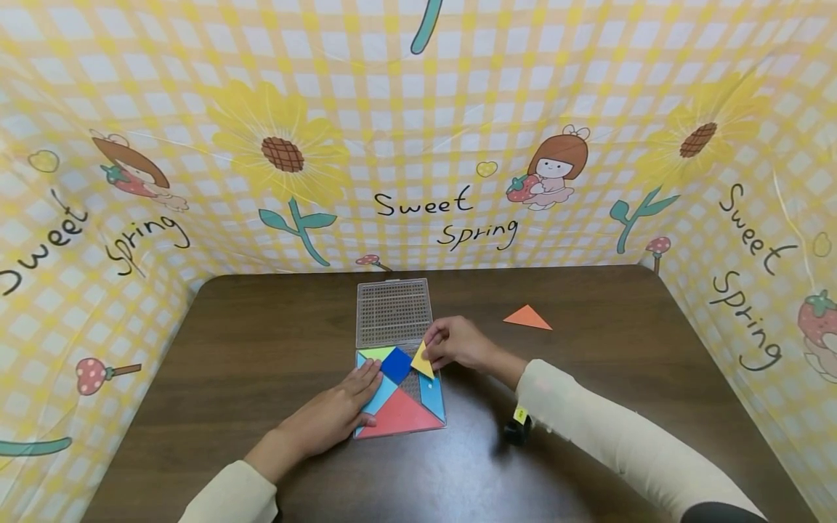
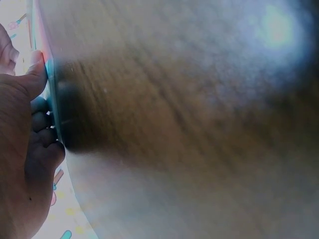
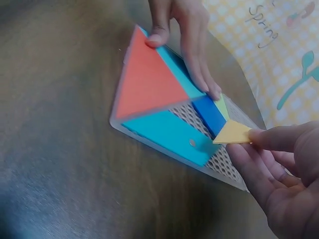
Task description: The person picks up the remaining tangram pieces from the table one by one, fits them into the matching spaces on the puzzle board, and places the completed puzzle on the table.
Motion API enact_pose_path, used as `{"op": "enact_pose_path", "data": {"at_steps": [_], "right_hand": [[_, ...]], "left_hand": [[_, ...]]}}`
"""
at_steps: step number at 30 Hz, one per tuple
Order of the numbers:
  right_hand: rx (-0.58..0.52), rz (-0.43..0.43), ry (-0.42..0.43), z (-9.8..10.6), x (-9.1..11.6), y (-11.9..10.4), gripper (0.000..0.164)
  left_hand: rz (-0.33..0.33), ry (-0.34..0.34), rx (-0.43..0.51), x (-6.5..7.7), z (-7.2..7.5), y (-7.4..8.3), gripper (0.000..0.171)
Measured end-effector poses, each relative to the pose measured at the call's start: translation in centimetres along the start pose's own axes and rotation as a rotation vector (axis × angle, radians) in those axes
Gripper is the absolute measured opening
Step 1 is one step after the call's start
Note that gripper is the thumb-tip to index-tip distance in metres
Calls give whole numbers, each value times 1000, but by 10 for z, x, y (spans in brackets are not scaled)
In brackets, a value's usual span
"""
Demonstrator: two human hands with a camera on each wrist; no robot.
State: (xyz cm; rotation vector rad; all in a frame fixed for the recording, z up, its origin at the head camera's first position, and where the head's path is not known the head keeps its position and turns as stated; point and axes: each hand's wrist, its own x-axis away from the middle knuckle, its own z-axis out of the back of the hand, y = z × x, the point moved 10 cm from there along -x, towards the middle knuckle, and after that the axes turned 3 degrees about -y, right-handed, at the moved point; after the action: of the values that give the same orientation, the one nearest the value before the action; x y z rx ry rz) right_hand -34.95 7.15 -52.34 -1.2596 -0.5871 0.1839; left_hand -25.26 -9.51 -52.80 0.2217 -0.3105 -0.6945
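My right hand (image 1: 461, 343) pinches a small yellow triangle tile (image 3: 232, 133) between thumb and fingers, tilted over the right side of a flat case (image 1: 360, 316). Fairly straight fingers of my left hand (image 1: 332, 408) rest on the case's left side and the tiles there. Inside the case lie a large red triangle (image 1: 399, 415), a dark blue square (image 1: 395, 366), a yellow-green triangle (image 1: 374, 353) and light blue pieces (image 1: 432, 399). Perforated grid shows between the tiles in the right wrist view. Only the case's edge and my left hand appear in the left wrist view.
An orange triangle tile (image 1: 528, 318) lies on the brown table (image 1: 275, 319), to the right of the case. Below my right forearm is a black object (image 1: 518, 430) with a yellow label. A checked cloth (image 1: 418, 131) walls the table's back and sides.
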Motion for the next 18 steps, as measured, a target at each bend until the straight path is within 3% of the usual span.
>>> {"op": "enact_pose_path", "data": {"at_steps": [8,15,18], "right_hand": [[33,12,7,-19,5,2,20],[155,7,13,-27,5,5,18],[157,30,16,-29,6,4,20]], "left_hand": [[18,-15,8,1,-2,-2,73],[21,-19,13,1,-1,-2,73],[26,-21,14,0,-1,-2,74]]}}
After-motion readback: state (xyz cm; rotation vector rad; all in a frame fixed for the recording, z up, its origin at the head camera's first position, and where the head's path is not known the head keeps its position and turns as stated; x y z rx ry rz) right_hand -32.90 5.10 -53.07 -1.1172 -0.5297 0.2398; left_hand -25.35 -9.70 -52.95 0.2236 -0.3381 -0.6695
